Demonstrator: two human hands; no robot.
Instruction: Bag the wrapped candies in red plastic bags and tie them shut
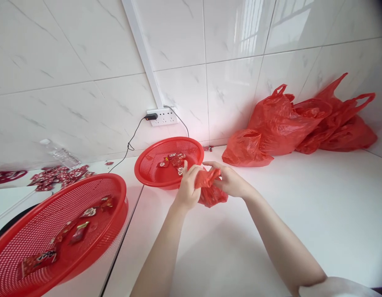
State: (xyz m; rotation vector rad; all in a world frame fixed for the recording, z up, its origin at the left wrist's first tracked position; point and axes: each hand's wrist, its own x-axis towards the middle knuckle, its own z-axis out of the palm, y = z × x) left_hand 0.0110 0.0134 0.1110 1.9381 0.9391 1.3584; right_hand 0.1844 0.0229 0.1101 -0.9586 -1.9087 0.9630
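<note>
Both hands are on a small red plastic bag (212, 194), held just above the white table in front of the farther basket. My left hand (190, 187) grips the bag's left side, thumb pointing up. My right hand (229, 181) is closed on its right side, with the fingers partly hidden behind the plastic. What the bag contains cannot be made out. Right behind my left hand stands a round red plastic basket (141, 173) with several small wrapped packets (175, 160) inside.
A larger red basket (118, 185) with several wrapped snacks stands at the left. Behind it lie a heap of red packets (61, 177) and a clear plastic bottle (59, 153). Full red bags (280, 119) lean along the tiled wall. A cable runs from a power strip (166, 116).
</note>
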